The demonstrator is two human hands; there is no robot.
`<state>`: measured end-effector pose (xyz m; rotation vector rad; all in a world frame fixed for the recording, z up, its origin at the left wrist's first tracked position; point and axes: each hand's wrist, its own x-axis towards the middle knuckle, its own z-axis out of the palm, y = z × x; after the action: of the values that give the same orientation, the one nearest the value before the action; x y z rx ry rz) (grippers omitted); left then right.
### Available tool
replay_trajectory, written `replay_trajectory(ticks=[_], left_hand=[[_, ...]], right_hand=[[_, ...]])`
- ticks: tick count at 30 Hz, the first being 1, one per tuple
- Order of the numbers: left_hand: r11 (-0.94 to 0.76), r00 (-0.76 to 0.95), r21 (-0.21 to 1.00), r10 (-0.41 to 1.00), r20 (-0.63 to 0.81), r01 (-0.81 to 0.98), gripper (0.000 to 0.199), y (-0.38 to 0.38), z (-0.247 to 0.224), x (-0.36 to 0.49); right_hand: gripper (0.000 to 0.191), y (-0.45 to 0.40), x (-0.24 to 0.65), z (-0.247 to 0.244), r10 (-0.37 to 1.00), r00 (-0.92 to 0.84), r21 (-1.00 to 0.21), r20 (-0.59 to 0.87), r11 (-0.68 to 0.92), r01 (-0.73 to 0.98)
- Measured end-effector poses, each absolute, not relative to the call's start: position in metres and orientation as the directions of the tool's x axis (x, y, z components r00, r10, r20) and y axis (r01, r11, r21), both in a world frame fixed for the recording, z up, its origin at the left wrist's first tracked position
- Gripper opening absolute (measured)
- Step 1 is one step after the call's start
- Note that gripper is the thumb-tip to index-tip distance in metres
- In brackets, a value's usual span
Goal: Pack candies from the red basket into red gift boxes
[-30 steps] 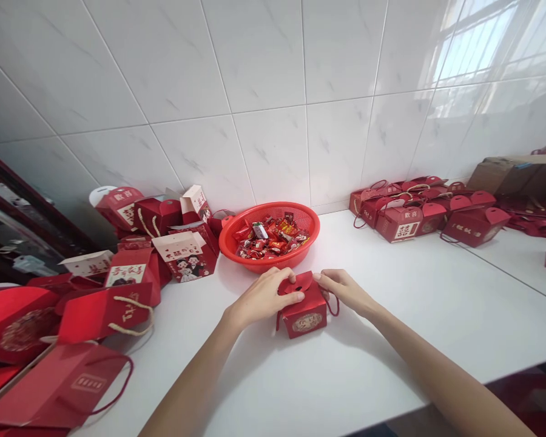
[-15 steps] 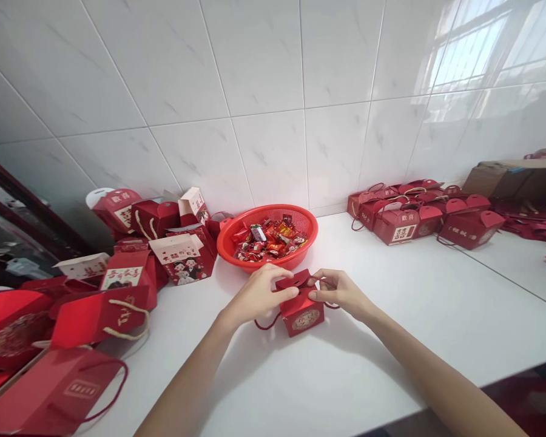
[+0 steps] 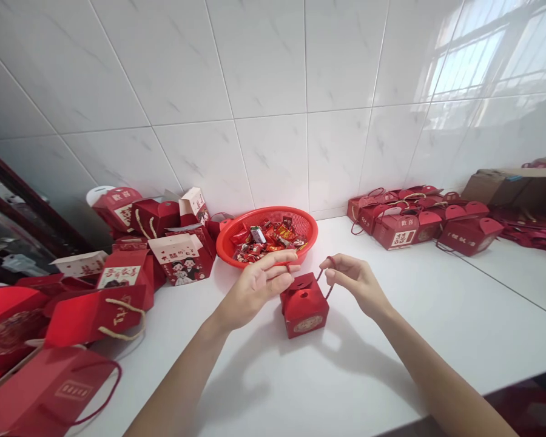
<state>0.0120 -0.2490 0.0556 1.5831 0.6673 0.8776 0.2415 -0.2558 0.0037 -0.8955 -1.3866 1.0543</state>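
A small red gift box (image 3: 306, 309) with a gold emblem on its front stands upright on the white table, its top flaps folded over. My right hand (image 3: 357, 280), thumb and fingertips together, pinches a dark red rope handle (image 3: 330, 290) and holds it up at the box's right side. At the upper left of the box, my left hand (image 3: 255, 288) has its fingers bent around the other rope handle, of which only a short bit shows by the fingertips. Just behind the box is a red plastic basket (image 3: 222, 249) with wrapped candies (image 3: 273, 233) in it.
Several red and white gift boxes (image 3: 182, 258) are piled at the left, some with flaps up. Closed red boxes (image 3: 395, 230) stand in rows at the back right, beside a cardboard box (image 3: 495, 189). A tiled wall (image 3: 273, 152) rises behind the table.
Both hands have left the box's top flaps and moved apart. The rope handles, which hung down at the sides, are now raised by the hands.
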Motion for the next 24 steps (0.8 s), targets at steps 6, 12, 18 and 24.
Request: replay_trajectory(ticks=[6, 12, 18, 24], left_hand=[[-0.184, 0.705, 0.976, 0.678, 0.211, -0.116, 0.079, -0.259, 0.049, 0.012], [-0.211, 0.719, 0.977, 0.674, 0.169, -0.031, 0.088, -0.263, 0.047, 0.009], [-0.447, 0.669, 0.861, 0.719, 0.186, 0.241, 0.085, -0.276, 0.034, 0.021], [-0.624, 0.929, 0.78, 0.311, 0.199, 0.042, 0.059, -0.327, -0.04, 0.07]], right_hand=[[0.023, -0.256, 0.218, 0.029, 0.894, -0.256, -0.871, 0.367, 0.427, 0.244], [0.012, -0.253, 0.203, 0.019, 0.875, -0.225, -0.848, 0.429, 0.476, 0.233], [0.016, -0.255, 0.219, 0.01, 0.845, 0.083, -0.843, 0.529, 0.511, 0.169], [0.022, -0.253, 0.305, -0.002, 0.703, 0.459, -0.829, 0.544, 0.536, 0.162]])
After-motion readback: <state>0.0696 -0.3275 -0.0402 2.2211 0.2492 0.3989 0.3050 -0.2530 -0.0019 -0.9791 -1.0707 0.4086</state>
